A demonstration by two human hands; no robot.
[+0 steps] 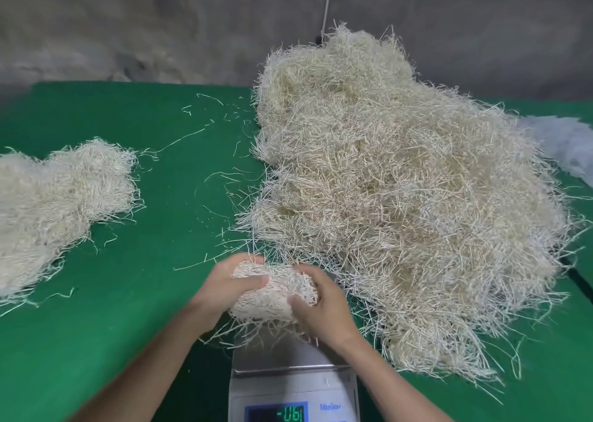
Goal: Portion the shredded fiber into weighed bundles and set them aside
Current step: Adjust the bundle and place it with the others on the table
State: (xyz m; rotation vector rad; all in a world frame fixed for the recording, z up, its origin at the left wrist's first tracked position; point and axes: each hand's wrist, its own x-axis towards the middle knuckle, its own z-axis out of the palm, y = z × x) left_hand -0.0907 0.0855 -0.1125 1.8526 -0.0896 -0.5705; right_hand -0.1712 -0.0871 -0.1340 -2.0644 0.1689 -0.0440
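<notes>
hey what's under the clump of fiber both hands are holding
Under the clump of fiber, held between left hand and right hand, is the scale and its steel pan; the pan's far part is hidden.

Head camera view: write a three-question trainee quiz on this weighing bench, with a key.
1. True or false: both hands hold the fiber bundle above the scale.
2. Where does the big fiber heap lie relative to the scale? A) left B) right and behind C) on the pan
3. Fill in: the set-aside portions lie on the ____ side of the green table.

Key: 1 true, left hand and right hand cup it. 2 B. 3 left.
</notes>
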